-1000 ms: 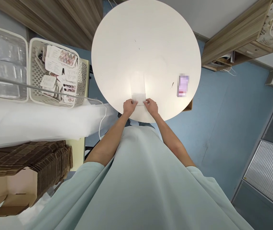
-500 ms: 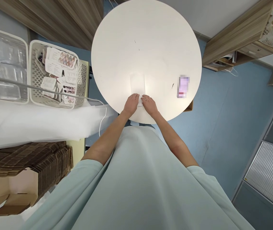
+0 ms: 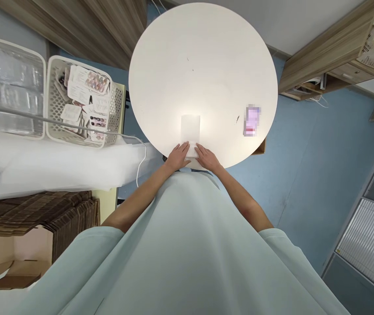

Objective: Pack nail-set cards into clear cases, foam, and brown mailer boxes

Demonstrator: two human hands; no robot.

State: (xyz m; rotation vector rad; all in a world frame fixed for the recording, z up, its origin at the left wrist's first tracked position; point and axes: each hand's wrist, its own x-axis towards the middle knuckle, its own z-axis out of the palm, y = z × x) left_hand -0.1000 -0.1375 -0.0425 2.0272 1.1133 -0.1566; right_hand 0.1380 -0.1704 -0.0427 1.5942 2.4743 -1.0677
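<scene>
A narrow white sheet (image 3: 190, 127), perhaps foam, lies on the round white table (image 3: 203, 52) near the edge closest to me. Its near end looks folded over into a thicker part. My left hand (image 3: 177, 157) presses on the left side of that end, fingers stretched out and thumb apart. On the opposite side my right hand (image 3: 207, 157) rests with its fingers extended over the sheet's right border. Both hands seem to lie flat on it; my palms hide part of its edges.
A blurred pinkish-purple item (image 3: 251, 120) lies on the table's right side. At the left stand a basket of packaged cards (image 3: 85, 105), a basket of clear plastic boxes (image 3: 19, 94), white foam sheeting (image 3: 75, 168) and stacked cardboard boxes (image 3: 71, 223). A white cable (image 3: 142, 159) hangs nearby.
Both hands and the white sheet have come closer to me, towards the table's near edge. My fingers, more curled before, now lie straighter and flatter on the sheet.
</scene>
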